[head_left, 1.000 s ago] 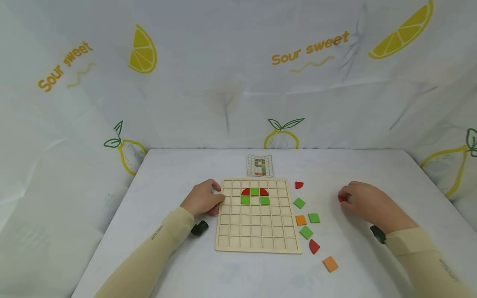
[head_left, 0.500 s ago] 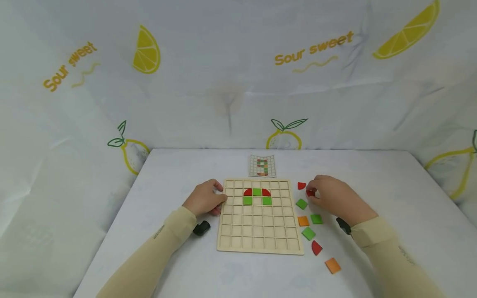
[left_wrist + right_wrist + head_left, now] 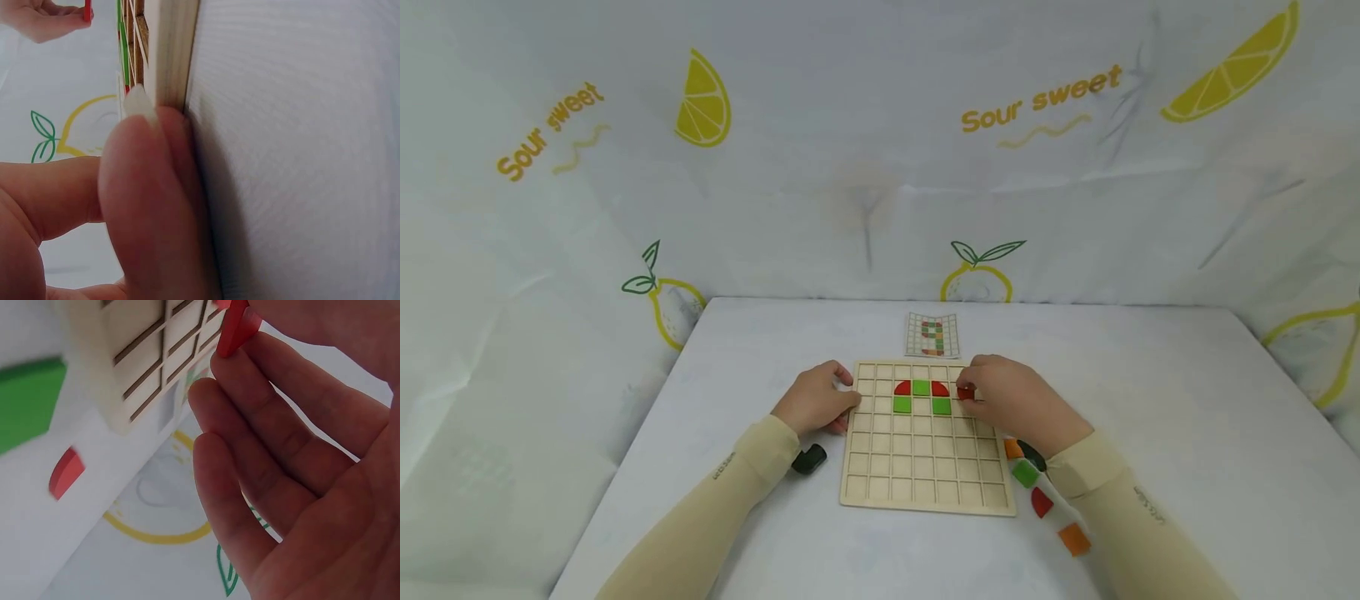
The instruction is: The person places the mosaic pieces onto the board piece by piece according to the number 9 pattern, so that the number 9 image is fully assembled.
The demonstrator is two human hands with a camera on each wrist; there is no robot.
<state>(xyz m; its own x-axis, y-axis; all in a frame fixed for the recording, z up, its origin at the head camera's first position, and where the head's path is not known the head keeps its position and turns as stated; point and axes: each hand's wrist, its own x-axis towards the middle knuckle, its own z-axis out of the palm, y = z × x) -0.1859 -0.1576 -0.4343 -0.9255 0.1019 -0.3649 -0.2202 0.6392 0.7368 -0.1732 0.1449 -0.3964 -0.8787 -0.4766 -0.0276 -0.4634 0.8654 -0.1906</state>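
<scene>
In the head view my left hand (image 3: 812,400) is at the left edge of the wooden grid board (image 3: 891,458). The left wrist view shows its thumb (image 3: 140,187) over the board's rim, with another fingertip against the side. Over the board's upper right part, my right hand (image 3: 1018,404) pinches a red quarter-circle tile (image 3: 966,393) between thumb and fingers; the right wrist view shows this tile (image 3: 234,328) tilted. Set in the board's cells are red quarter-circles (image 3: 902,388) and green square tiles (image 3: 921,387), forming an arch.
Behind the board lies a small pattern card (image 3: 934,335). Right of the board are an orange tile (image 3: 1013,449), a green tile (image 3: 1026,473), a red quarter-circle (image 3: 1042,502) and another orange tile (image 3: 1074,540). My right forearm covers other loose tiles.
My right hand has moved left with the red quarter-circle tile, from the table's right side to over the board. My left hand stays at the board's edge.
</scene>
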